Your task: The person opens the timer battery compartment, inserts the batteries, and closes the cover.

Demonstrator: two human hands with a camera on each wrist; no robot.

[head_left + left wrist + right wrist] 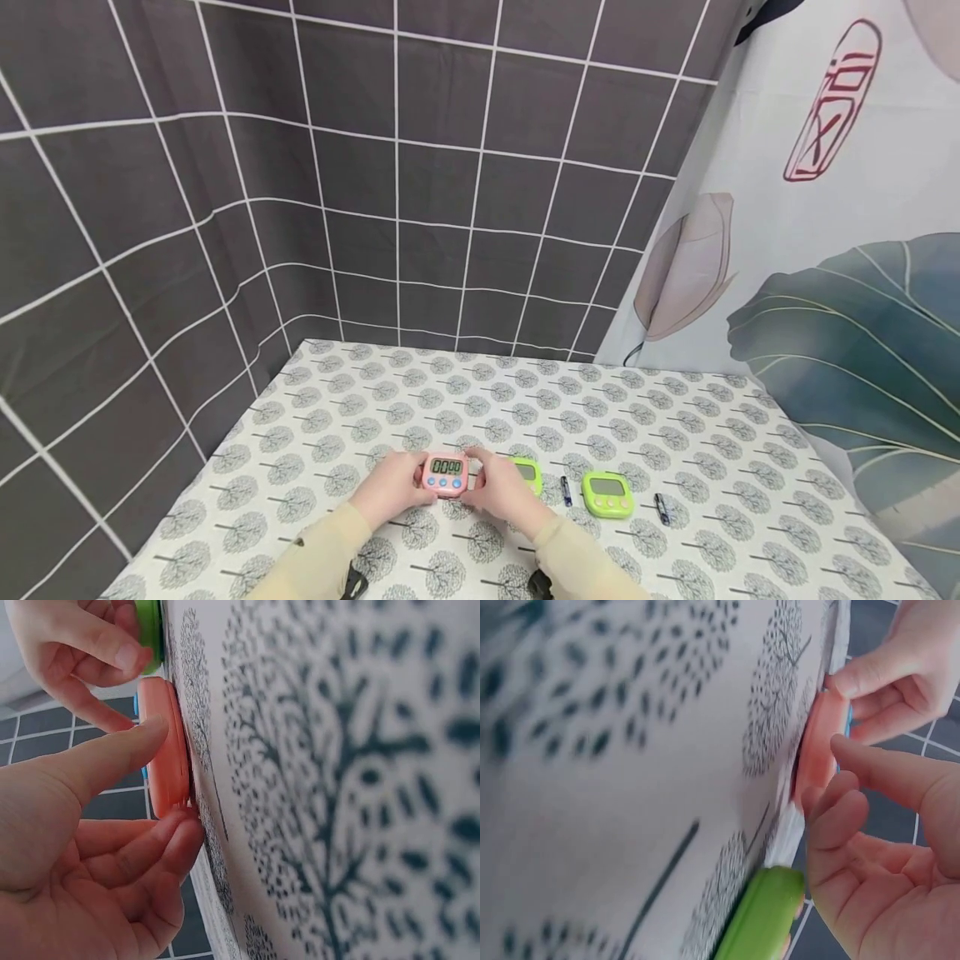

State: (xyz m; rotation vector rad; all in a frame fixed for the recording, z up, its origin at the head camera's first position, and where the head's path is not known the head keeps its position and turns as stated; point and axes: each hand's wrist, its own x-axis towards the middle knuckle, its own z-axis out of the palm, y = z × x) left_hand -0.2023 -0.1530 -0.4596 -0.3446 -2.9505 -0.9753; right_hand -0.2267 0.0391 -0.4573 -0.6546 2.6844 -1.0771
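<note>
A pink digital timer lies face up on the patterned cloth, its display reading 00:00 above a row of blue buttons. My left hand grips its left side; in the left wrist view the thumb is on its near edge and the fingertips are at the corner. On the opposite side, my right hand holds the right edge between thumb and fingers, the curled fingertips right at the casing in the right wrist view. The timer's underside is hidden.
A green timer is partly hidden behind my right hand. Further right lies a second green timer, with a small dark battery-like cylinder on its left and a similar cylinder on its right. A grey gridded curtain hangs behind the table.
</note>
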